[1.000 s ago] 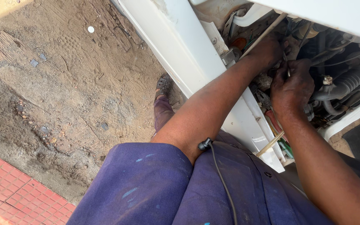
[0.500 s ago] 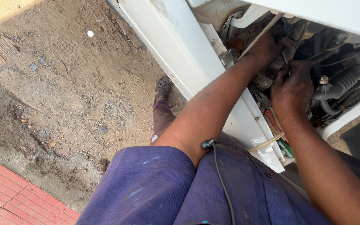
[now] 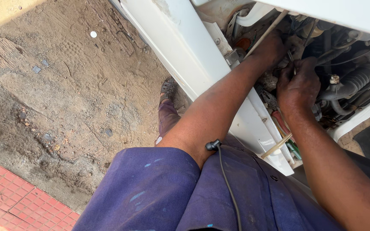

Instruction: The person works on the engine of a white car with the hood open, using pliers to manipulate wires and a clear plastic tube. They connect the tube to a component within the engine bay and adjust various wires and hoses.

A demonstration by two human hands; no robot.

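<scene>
Nearest is a blue work shirt [image 3: 159, 196] with a small black clip microphone [image 3: 212, 145] on it. Beyond it, both forearms reach over the white body panel [image 3: 185, 47] into the engine bay. The right hand [image 3: 298, 83] curls its fingers around a thin metal tool [image 3: 293, 66] (only its tip shows). The left hand [image 3: 273, 47] is farther in — whether its fingers are spread or closed, I cannot tell. Black hoses [image 3: 352, 81] lie just beside the right hand.

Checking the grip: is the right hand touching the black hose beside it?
Apart. The head view shows the right hand left of the black hose, with other engine parts between them.
</scene>
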